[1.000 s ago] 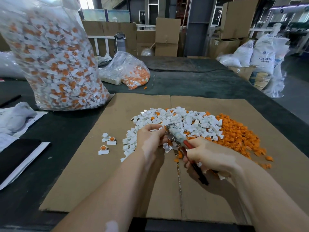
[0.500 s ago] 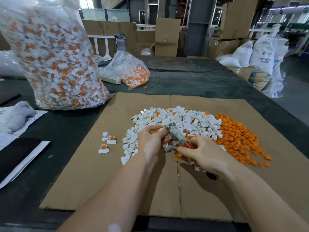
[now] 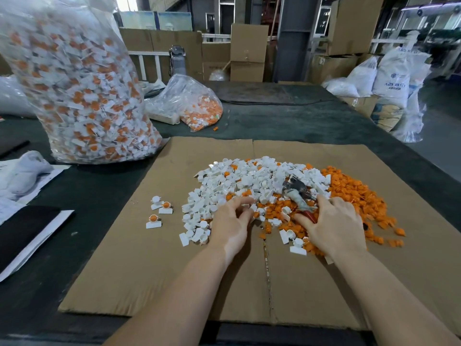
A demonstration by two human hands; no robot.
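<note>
Our right hand (image 3: pixel 334 228) clamps the pliers (image 3: pixel 298 193); our left hand (image 3: pixel 232 221) curls among the white pieces (image 3: pixel 239 181), grasp unclear. We should single out one piece before lifting.

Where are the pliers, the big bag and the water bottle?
pliers (image 3: pixel 299 199): head view, its wrapped middle.
big bag (image 3: pixel 82 96): head view, clear side.
water bottle (image 3: pixel 178 63): head view, its body.

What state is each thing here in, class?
Red-handled metal pliers: gripped, head on white plastic pieces.
Right hand: grips the pliers.
Left hand: fingers curled among the pieces; hold unclear.
Large clear plastic bag: full, standing.
Small clear plastic bag: part-filled, slumped.
Three white-and-orange assembled pieces: set apart.
</note>
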